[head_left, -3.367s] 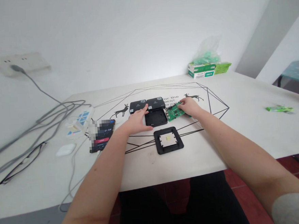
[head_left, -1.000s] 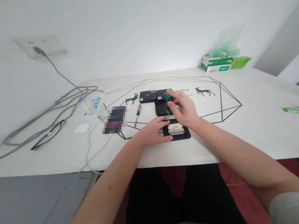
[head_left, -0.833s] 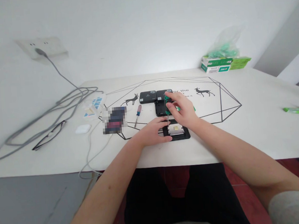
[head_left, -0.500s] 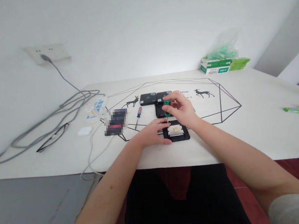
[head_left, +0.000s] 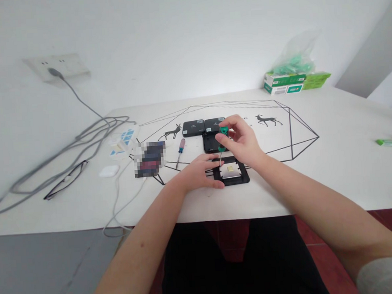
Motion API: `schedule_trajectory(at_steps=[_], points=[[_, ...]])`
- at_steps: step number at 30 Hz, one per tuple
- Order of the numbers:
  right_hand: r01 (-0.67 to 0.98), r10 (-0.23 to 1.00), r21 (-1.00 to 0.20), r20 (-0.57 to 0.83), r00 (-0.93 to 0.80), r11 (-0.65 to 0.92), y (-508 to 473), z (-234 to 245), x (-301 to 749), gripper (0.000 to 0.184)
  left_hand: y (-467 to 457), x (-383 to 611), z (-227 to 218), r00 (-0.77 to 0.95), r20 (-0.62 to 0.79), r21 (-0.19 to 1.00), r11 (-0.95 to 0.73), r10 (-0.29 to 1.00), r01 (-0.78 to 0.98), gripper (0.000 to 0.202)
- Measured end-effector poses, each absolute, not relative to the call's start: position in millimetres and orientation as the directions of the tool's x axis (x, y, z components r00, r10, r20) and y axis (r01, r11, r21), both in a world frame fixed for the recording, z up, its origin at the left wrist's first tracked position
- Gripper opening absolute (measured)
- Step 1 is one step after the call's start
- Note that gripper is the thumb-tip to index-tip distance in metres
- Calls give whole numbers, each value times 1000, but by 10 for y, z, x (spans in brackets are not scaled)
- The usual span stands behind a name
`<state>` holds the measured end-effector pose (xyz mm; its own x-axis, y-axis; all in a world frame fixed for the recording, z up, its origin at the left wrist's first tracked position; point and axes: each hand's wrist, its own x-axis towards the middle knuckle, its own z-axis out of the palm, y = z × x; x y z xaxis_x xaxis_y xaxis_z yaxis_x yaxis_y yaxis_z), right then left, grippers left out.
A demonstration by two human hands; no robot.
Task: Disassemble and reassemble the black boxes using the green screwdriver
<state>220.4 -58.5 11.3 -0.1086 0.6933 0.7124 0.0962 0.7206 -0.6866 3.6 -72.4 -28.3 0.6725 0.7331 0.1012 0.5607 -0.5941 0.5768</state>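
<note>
Both hands have shifted since the earliest frame: the left from the black cases and the right from a green circuit board, each to the black plate nearest the wearer.

Head view. Right hand (head_left: 244,141): fingers and thumb closed around the handle of a green screwdriver (head_left: 223,130), whose shaft slants down and leftward from the grip, its tip near the far left corner of the silver square. Left hand (head_left: 198,173): opened out, thumb and fingers spread apart along the left side of the black plate (head_left: 244,172). This plate lies flat to the right of the left hand's palm and just below the right hand; set in its middle is the silver square (head_left: 225,173) bearing a small yellow pad (head_left: 230,168). Beyond the left hand stands an open black tray (head_left: 211,142), partly hidden by the right hand, and farther out two black cases (head_left: 193,128) side by side. Left of the left hand lie a pink-and-blue screwdriver (head_left: 182,145) and, farther off, a phone (head_left: 151,159).
</note>
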Motion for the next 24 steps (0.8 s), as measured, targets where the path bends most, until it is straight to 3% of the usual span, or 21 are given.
schedule_trajectory(at_steps=[4, 11, 17, 22, 24], points=[[10, 686, -700, 697, -210, 714, -619, 140, 2252, 25, -723, 32, -288, 668, 104, 580, -590, 737, 561, 81], [185, 656, -631, 742, -140, 753, -606, 119, 2244, 30, -718, 31, -312, 672, 138, 572, -612, 728, 545, 79], [-9, 661, -676, 724, -197, 737, -621, 99, 2252, 26, -695, 34, -314, 675, 144, 573, -617, 724, 539, 78], [246, 596, -564, 799, -81, 788, -602, 132, 2258, 25, -697, 36, -312, 674, 164, 570, -627, 720, 531, 77], [240, 608, -577, 790, -76, 780, -591, 112, 2255, 27, -700, 38, -309, 674, 165, 571, -627, 720, 530, 77]])
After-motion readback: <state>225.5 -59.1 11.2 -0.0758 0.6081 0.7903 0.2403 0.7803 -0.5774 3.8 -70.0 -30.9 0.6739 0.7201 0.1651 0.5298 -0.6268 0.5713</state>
